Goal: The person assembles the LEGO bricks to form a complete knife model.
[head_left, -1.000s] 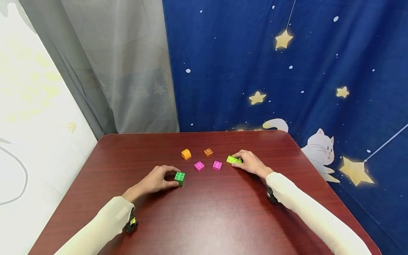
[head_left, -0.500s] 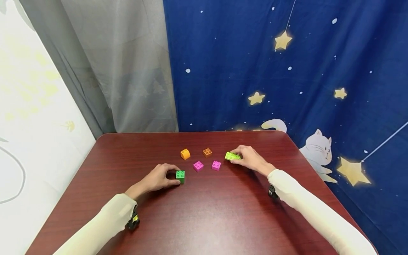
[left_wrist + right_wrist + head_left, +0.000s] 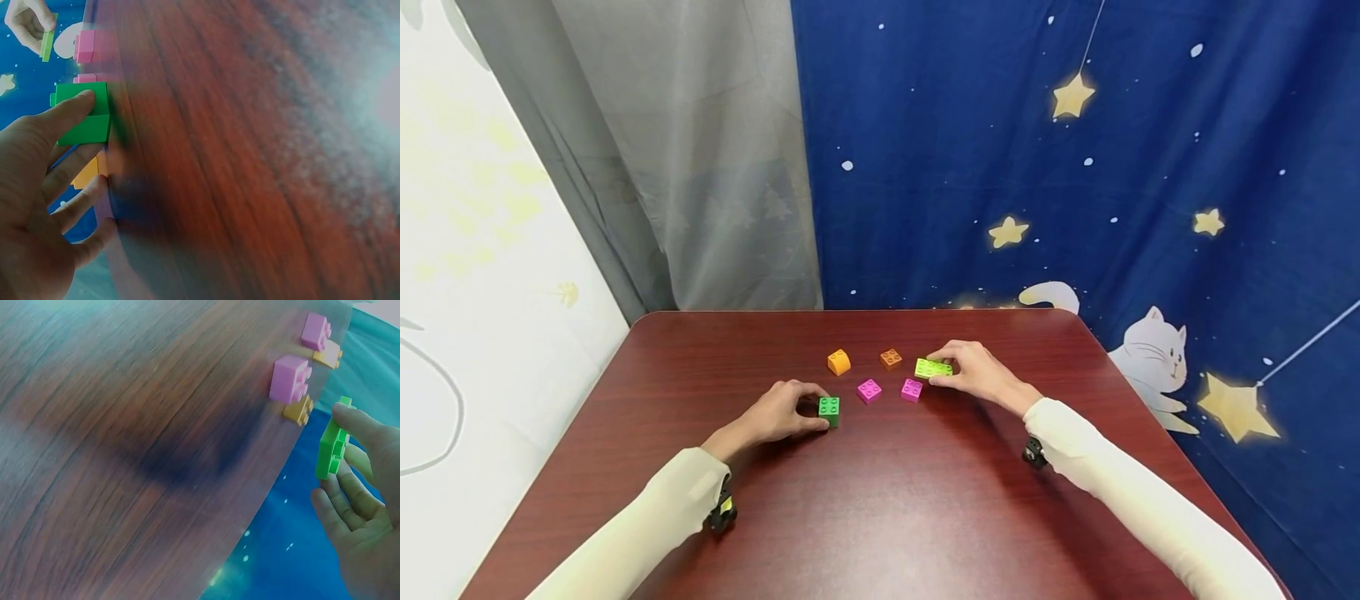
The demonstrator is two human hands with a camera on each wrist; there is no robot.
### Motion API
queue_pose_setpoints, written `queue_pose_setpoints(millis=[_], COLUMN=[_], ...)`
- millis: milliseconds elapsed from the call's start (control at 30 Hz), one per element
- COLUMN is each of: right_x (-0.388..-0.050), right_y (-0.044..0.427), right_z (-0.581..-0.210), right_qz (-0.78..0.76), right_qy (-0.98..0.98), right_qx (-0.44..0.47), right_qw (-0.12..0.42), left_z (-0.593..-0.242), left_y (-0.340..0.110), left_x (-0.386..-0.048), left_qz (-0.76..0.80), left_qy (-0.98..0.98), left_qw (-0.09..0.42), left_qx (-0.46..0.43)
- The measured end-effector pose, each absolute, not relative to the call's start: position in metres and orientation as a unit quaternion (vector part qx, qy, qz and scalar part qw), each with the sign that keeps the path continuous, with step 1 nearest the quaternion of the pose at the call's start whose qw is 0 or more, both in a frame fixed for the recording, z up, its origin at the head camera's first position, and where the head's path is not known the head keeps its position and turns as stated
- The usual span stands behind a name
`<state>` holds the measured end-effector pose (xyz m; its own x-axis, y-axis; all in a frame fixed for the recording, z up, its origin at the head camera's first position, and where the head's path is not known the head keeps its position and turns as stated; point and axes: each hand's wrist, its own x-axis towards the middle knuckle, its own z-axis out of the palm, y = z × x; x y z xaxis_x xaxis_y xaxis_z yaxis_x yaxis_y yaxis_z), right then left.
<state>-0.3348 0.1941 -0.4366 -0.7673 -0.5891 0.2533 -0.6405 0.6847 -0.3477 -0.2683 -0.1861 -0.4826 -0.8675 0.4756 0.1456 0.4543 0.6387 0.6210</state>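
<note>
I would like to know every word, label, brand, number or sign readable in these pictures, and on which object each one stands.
None can be read in any view.
Any markings on the green block, lime block, two pink blocks and two orange blocks are too small to make out.
Likewise the dark wrist devices.
The blue curtain shows drawings, such as stars and a cat, but no readable writing.

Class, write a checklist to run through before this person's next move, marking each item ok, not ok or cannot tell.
1. Left hand grips green boxy plastic brick: ok.
2. Right hand pinches lime-green rectangular plastic brick: ok.
3. Lime-green brick clear of the reddish-brown wood-grain table: ok.
4. Green brick clear of the table: cannot tell.
5. A hand free for the orange curved plastic brick: not ok, both are occupied.
</note>
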Motion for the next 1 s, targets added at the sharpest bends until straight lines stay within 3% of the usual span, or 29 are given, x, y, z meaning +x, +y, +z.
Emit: queue_pose_setpoints(millis=[1000], right_x=[-0.314], right_y=[0.091], right_z=[-0.441], right_qz=[0.233], right_qy=[-0.869], right_qx=[0.435], right_qw=[0.035], left_z=[-0.485], left_y=[-0.186], left_x=[-0.278], left_qz=[0.343], left_qy=[0.911], left_qw=[0.032], left_qx=[0.227])
